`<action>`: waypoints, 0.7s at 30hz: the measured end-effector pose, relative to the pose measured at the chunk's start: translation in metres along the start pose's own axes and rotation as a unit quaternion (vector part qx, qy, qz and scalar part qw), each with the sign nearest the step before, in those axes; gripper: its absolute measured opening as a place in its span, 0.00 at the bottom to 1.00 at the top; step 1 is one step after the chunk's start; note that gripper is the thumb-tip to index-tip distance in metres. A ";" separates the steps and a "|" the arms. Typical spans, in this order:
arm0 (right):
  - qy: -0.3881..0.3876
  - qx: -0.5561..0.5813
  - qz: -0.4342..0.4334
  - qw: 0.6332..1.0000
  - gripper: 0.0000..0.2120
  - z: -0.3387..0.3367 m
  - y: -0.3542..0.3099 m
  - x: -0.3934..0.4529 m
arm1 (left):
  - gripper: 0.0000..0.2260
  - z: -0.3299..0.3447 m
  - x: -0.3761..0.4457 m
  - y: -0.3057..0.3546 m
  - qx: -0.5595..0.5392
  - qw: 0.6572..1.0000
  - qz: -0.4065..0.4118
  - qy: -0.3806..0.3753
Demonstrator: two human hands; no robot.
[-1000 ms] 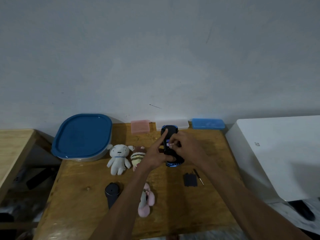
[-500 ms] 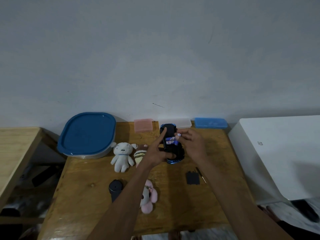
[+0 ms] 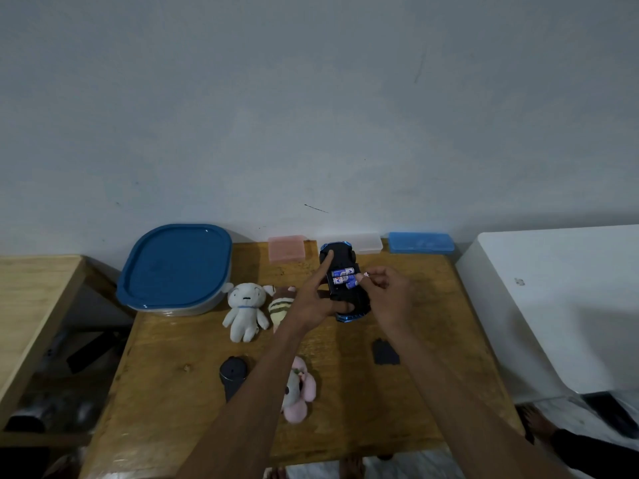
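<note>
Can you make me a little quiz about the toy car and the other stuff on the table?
1. Pick one: what sits in the open underside of the toy car? A) batteries B) coins C) sweets
2. True or false: the left hand grips the toy car while the right hand pinches the end of one of the batteries.
3. Fill in: the big container by the wall has a ___ lid.
Key: 1 A; 2 true; 3 blue.
</note>
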State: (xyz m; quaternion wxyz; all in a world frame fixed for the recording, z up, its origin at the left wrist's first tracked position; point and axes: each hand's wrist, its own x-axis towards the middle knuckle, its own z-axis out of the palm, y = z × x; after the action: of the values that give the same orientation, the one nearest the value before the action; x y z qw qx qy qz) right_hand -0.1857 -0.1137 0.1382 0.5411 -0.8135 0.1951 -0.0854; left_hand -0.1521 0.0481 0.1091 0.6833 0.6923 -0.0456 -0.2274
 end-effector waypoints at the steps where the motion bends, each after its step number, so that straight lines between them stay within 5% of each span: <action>1: -0.008 -0.022 -0.005 1.000 0.05 0.000 0.002 0.000 | 0.50 0.000 0.000 -0.001 0.001 1.000 0.000 0.000; 21: -0.068 -0.075 0.017 0.995 0.10 0.006 0.002 0.015 | 0.49 0.012 0.002 -0.009 0.004 0.999 0.034 0.013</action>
State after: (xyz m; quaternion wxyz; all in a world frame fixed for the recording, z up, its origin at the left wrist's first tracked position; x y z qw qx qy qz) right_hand -0.1706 -0.1155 0.1335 0.4919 -0.8523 0.1774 -0.0054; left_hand -0.1570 0.0370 0.1008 0.6886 0.6958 -0.0606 -0.1950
